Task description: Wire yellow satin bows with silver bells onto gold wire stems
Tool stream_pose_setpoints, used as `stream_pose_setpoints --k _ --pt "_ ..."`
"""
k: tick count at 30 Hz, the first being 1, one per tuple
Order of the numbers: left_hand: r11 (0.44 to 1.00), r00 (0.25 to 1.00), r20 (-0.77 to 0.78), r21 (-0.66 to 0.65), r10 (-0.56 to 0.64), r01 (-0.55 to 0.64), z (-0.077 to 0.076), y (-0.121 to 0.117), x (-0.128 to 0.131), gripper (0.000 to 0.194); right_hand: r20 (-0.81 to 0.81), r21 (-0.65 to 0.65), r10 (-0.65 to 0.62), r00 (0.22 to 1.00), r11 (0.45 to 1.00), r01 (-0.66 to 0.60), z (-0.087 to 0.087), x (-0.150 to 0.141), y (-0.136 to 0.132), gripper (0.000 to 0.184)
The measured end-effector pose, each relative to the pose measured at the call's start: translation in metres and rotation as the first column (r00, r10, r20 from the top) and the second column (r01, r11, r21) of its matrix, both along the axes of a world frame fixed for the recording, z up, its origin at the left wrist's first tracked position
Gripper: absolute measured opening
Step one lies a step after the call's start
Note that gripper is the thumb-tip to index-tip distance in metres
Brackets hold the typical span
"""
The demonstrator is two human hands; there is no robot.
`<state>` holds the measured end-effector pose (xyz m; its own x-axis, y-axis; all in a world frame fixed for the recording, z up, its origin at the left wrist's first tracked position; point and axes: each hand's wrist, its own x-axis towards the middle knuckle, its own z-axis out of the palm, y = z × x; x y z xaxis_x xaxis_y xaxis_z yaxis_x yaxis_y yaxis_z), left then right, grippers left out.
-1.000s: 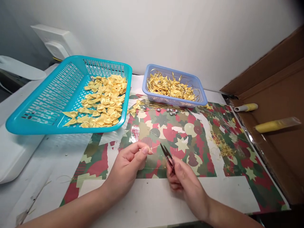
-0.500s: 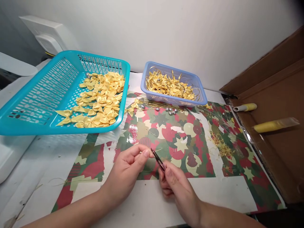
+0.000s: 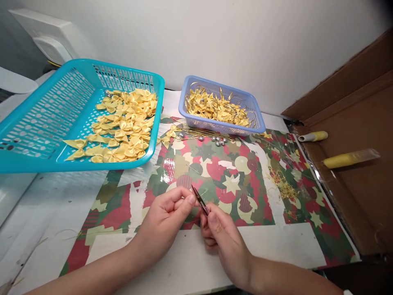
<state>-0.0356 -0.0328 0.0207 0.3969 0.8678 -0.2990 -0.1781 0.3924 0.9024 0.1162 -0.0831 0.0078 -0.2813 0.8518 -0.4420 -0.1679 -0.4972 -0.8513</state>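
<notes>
My left hand (image 3: 172, 215) is closed in a pinch at the middle of the patterned sheet. What sits between its thumb and forefinger is mostly hidden; a thin strand shows faintly by the fingertips. In my right hand (image 3: 222, 235) is a pair of small dark pointed snips (image 3: 200, 200), tips up and to the left, with the blades close beside my left fingertips. Whether the blades touch the strand I cannot tell.
A turquoise basket (image 3: 158, 135) of yellow ribbon bows (image 3: 132, 123) stands left. Behind is a lavender basket (image 3: 225, 129) holding bows with gold ties. Silver beads (image 3: 218, 143) and gold strips (image 3: 202, 132) lie before it. Thread scraps (image 3: 284, 186) and a cardboard wall (image 3: 356, 135) are right.
The snips have shifted slightly up and left past my left fingertips. The strand that stuck out to the right is now harder to see. The whole view has shifted a little.
</notes>
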Motion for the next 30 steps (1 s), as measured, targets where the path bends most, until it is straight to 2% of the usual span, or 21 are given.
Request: stream_pose_setpoints --k 8,21,30 --pt "1.0 0.999 0.042 -0.018 -0.012 0.013 -0.0021 0.0001 -0.0012 0.029 -0.028 -0.013 -0.014 1.0 1.0 0.014 -0.0012 -0.0004 0.0005 0.042" --pt "0.999 0.998 -0.065 0.033 0.01 -0.008 -0.0049 -0.002 -0.0033 0.03 -0.065 -0.033 -0.013 0.998 0.999 0.011 0.0003 0.0003 0.0016 0.041" --pt "0.999 0.997 -0.071 0.048 0.012 -0.009 -0.0025 0.0004 -0.0026 0.03 -0.056 -0.033 -0.011 0.998 0.999 0.009 0.0008 0.0007 0.001 0.042"
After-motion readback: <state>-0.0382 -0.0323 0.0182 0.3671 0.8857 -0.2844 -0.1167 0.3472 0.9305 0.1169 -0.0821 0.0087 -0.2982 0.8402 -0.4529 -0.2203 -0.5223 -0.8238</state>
